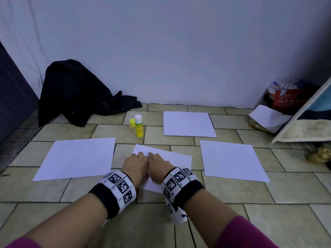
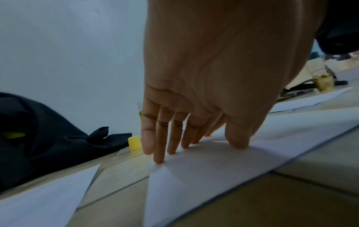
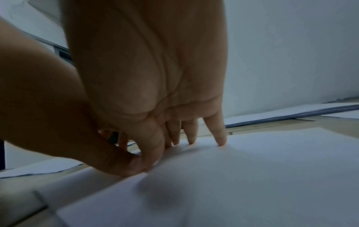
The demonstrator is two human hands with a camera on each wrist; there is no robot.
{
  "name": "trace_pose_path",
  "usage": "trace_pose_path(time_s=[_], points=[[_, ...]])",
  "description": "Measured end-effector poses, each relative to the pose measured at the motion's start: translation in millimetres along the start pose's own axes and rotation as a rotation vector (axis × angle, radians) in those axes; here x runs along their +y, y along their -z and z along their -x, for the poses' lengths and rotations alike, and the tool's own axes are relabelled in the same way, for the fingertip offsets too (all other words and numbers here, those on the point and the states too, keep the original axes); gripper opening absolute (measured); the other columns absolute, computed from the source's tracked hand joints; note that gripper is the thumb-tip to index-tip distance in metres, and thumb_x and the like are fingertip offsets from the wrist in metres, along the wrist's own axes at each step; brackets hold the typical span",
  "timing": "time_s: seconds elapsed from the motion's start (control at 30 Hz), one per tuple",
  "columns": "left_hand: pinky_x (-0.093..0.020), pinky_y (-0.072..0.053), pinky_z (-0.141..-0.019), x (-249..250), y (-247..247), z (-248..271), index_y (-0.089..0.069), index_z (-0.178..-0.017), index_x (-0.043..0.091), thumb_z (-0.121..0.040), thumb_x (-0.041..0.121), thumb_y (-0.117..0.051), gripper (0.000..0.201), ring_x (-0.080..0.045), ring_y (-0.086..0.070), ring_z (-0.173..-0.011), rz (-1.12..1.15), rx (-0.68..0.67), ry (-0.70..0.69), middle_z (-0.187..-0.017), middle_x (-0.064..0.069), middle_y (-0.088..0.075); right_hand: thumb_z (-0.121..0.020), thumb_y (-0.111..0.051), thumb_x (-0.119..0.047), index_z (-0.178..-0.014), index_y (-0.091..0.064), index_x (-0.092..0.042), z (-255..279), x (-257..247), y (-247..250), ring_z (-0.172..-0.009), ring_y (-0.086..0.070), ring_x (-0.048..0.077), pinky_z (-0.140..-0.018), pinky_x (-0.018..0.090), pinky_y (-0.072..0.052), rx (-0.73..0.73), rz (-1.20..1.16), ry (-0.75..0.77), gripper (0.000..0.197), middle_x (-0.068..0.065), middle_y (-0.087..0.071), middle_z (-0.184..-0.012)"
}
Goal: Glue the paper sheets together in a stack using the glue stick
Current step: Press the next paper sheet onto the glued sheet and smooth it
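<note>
A white paper sheet (image 1: 176,157) lies askew on the tiled floor in the middle. Both hands press flat on it side by side: my left hand (image 1: 137,162) with straight fingers (image 2: 159,145) touching the sheet (image 2: 204,172), my right hand (image 1: 158,162) with its fingertips (image 3: 220,136) down on the paper (image 3: 252,169). Three more white sheets lie around: one at the left (image 1: 77,158), one at the right (image 1: 231,160), one at the back (image 1: 188,124). The yellow glue stick (image 1: 138,126) stands uncapped behind the middle sheet, its yellow cap (image 1: 132,122) beside it.
A black cloth heap (image 1: 77,93) lies against the wall at the back left. Boxes, packets and a leaning board (image 1: 293,108) crowd the right corner. A dark door (image 1: 12,97) borders the left side. Bare tiles (image 1: 268,203) stretch in front.
</note>
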State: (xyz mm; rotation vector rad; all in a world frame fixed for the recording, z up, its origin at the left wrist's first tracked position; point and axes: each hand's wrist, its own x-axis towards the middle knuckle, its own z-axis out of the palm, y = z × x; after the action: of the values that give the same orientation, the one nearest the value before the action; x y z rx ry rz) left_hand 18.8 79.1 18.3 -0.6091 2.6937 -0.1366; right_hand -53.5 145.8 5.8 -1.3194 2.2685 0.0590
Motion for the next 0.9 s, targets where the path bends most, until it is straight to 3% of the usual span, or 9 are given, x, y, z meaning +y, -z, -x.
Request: trace_pose_path(time_s=[0.13, 0.23, 0.37, 0.47, 0.57, 0.67, 0.9], points=[[-0.037, -0.036, -0.099, -13.6, -4.1, -6.6, -0.033, -0.139, 0.010, -0.092, 0.059, -0.045, 0.069, -0.026, -0.030, -0.135, 0.030, 0.005, 0.003, -0.144, -0.011, -0.031, -0.097, -0.052, -0.022, -0.154, -0.005, -0.014, -0.5, 19.6, 5.6, -0.148, 0.000, 0.017, -0.116, 0.054, -0.015, -0.034, -0.002, 0.065, 0.074, 0.000, 0.003, -0.161], [-0.041, -0.034, -0.107, -26.1, -9.4, -10.8, -0.021, -0.145, 0.006, -0.091, 0.063, -0.043, 0.081, -0.024, -0.014, -0.143, 0.092, -0.066, -0.052, -0.154, -0.010, -0.013, -0.092, -0.058, -0.039, -0.153, 0.003, -0.018, 6.9, 44.5, 7.3, -0.148, 0.006, 0.015, -0.116, 0.055, -0.008, -0.085, 0.020, 0.045, 0.089, -0.003, 0.011, -0.161], [-0.039, -0.042, -0.099, -38.5, -4.5, -14.3, -0.020, -0.143, 0.006, -0.088, 0.062, -0.050, 0.084, -0.024, -0.025, -0.137, 0.088, -0.118, -0.122, -0.151, -0.009, -0.016, -0.085, -0.063, -0.051, -0.152, 0.011, -0.022, 22.7, 84.5, 10.5, -0.147, 0.011, 0.015, -0.116, 0.054, -0.003, -0.127, 0.044, -0.030, 0.104, -0.005, 0.018, -0.159], [-0.040, -0.041, -0.100, -50.2, -5.6, -20.3, -0.019, -0.143, 0.006, -0.081, 0.060, -0.063, 0.093, -0.023, -0.026, -0.134, 0.090, -0.142, -0.163, -0.147, -0.008, -0.018, -0.084, -0.063, -0.052, -0.152, 0.012, -0.020, 34.1, 109.1, 11.5, -0.147, 0.011, 0.014, -0.116, 0.055, -0.002, -0.114, 0.017, -0.108, 0.107, -0.005, 0.019, -0.159], [-0.043, -0.022, -0.116, -55.1, -11.2, -27.4, -0.001, -0.150, 0.002, -0.076, 0.059, -0.069, 0.115, -0.025, -0.008, -0.145, 0.120, -0.179, -0.164, -0.158, -0.008, 0.002, -0.086, -0.061, -0.051, -0.151, 0.014, -0.018, 37.5, 116.9, 10.1, -0.147, 0.011, 0.014, -0.116, 0.054, -0.001, -0.114, 0.003, -0.143, 0.105, -0.003, 0.020, -0.159], [-0.045, -0.001, -0.120, -56.6, -17.3, -30.4, 0.020, -0.148, 0.003, -0.074, 0.061, -0.070, 0.131, -0.025, 0.022, -0.145, 0.135, -0.250, -0.153, -0.157, -0.006, 0.027, -0.086, -0.063, -0.048, -0.151, 0.016, -0.013, 34.7, 113.1, 10.6, -0.148, 0.010, 0.014, -0.116, 0.053, -0.001, -0.110, -0.005, -0.162, 0.107, -0.002, 0.018, -0.159], [-0.045, 0.001, -0.120, -67.7, -16.6, -31.1, 0.030, -0.145, 0.007, -0.065, 0.060, -0.078, 0.144, -0.024, 0.028, -0.143, 0.124, -0.365, -0.187, -0.153, -0.003, 0.036, -0.082, -0.069, -0.044, -0.147, 0.026, -0.014, 42.3, 110.1, 10.8, -0.148, -0.001, 0.016, -0.118, 0.049, -0.002, -0.056, -0.140, -0.198, 0.119, 0.003, 0.006, -0.161]])
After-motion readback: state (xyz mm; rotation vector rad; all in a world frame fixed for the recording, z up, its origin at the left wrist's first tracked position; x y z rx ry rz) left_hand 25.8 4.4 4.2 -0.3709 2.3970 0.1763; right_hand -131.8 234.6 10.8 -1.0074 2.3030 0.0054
